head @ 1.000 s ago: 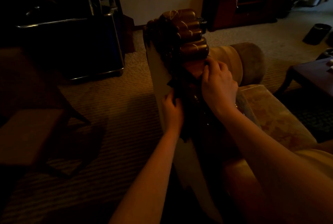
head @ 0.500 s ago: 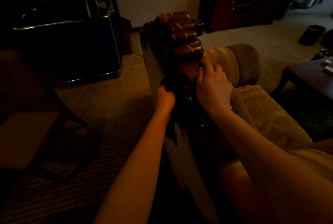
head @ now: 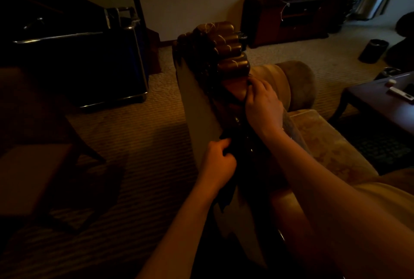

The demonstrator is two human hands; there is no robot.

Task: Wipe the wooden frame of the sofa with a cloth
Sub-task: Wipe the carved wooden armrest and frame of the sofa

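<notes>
I stand over the arm end of the sofa in a dim room. My left hand [head: 218,162] is curled tight around a dark, limp cloth [head: 226,198], whose loose end hangs below my fist against the pale outer side panel [head: 199,108] of the sofa. The cloth runs up along the dark carved wooden frame [head: 226,54], a ridged, glossy brown scroll at the top of the sofa arm. My right hand [head: 263,108] sits higher, just below the scroll, its fingers bent and pinching the upper part of the cloth against the wood. So each grip is closed on the cloth, 1 low and 1 high. The tan upholstered seat cushion [head: 331,148] lies to my right, above striped beige carpet [head: 134,144]. A dark wooden tabletop [head: 380,99] stands further right.
</notes>
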